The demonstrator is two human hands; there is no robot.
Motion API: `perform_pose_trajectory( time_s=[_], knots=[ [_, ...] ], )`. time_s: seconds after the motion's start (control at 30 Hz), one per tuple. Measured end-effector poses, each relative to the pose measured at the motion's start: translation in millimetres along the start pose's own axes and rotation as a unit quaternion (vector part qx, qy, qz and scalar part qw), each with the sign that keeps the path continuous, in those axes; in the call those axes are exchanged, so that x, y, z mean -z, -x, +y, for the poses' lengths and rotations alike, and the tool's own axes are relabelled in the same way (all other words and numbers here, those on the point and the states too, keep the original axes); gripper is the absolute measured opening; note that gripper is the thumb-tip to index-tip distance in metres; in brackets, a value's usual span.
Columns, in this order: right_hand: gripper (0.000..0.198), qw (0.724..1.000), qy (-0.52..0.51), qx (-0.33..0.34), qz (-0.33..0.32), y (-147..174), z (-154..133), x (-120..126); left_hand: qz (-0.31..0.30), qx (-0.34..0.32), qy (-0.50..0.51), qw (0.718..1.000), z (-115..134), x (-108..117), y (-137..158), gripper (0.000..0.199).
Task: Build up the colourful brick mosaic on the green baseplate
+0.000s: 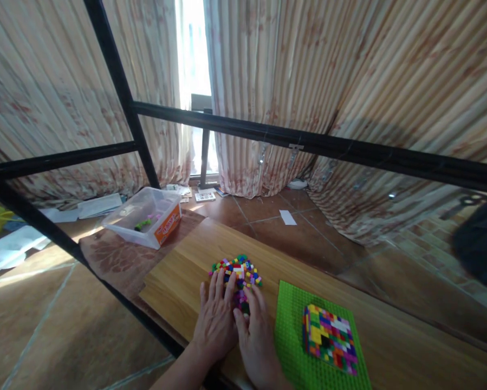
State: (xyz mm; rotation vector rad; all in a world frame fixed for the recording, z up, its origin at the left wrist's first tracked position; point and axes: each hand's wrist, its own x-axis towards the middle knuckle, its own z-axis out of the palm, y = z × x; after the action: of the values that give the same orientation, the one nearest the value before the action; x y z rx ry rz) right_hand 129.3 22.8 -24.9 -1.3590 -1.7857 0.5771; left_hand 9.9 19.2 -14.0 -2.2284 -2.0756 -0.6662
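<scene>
Head view, and both hands are brought right up to the loose bricks (249, 272)! The small, many-coloured heap is spread just beyond the fingertips on the wooden tabletop (186, 254). The left hand (214, 322) is laid palm down, its fingers stretched out and slack, the tips set over the heap's near edge; nothing is seen gripped there. The right hand (257, 333) is curved, thumb and fingers bent about some purple and dark bricks (240, 299) lying between the two hands; whether any is pinched cannot be told.

To the right of the right fingers, a green baseplate (286, 319) is set, with a patchwork block of bricks (335, 338) mounted on it. Well beyond the left fingertips, a clear plastic bin (123, 216) is seen.

How is this best handled? Pieces this small would be better parted with light fingertips than pressed with the palm, the heap kept one layer deep so that colours can be read, and single bricks lifted by their sides, clear of neighbours.
</scene>
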Motion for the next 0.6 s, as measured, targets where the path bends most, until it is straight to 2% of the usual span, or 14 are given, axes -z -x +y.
perform_pose_trajectory(
  time_s=[0.17,0.33,0.47,0.6],
  knots=[
    [0.043,1.0,0.013,0.024,0.009,-9.8,-5.1,5.9,0.001,-0.002,-0.004,1.0,1.4,1.2,-0.7,0.073],
    [0.047,0.997,0.068,-0.004,0.033,-67.1,-2.2,15.7,0.015,0.015,0.039,0.999,4.8,3.9,-0.5,0.086],
    [0.051,0.995,0.1,0.003,-0.028,-116.1,3.1,12.9,0.025,0.052,0.076,0.995,-3.2,7.9,-10.1,0.087],
    [0.047,0.989,0.096,0.032,-0.103,-126.2,11.3,1.9,0.033,0.086,0.108,0.99,-23.4,9.5,-33.5,0.079]
  ],
)
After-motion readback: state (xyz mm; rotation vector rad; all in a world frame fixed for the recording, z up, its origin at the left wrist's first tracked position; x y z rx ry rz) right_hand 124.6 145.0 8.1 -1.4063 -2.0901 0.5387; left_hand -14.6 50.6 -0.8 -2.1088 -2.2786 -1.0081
